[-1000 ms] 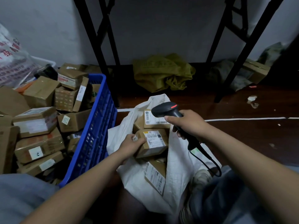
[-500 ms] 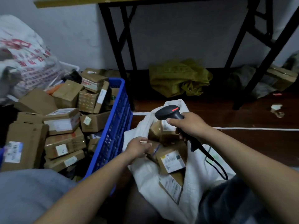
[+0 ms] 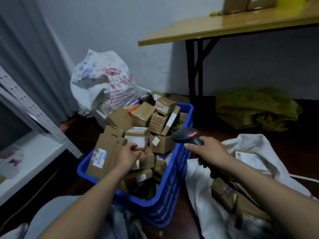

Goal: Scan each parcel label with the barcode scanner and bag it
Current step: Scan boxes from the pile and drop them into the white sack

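Now, right fingers (image 3: 193,147) gripping barcode scanner (image 3: 185,135), nose leftward, left fingers (image 3: 133,147) pinching parcel (image 3: 138,137)

Left grip (image 3: 128,155) in blue crate (image 3: 172,192), pinching lower edge of small box (image 3: 138,138); right grip (image 3: 207,151) holds black scanner (image 3: 186,135) over crate rim; white bag (image 3: 198,187) at right, parcels (image 3: 248,158) inside; yellow worktop (image 3: 241,23) up behind

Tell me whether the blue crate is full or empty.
Full: the blue crate is heaped with cardboard parcels above its rim.
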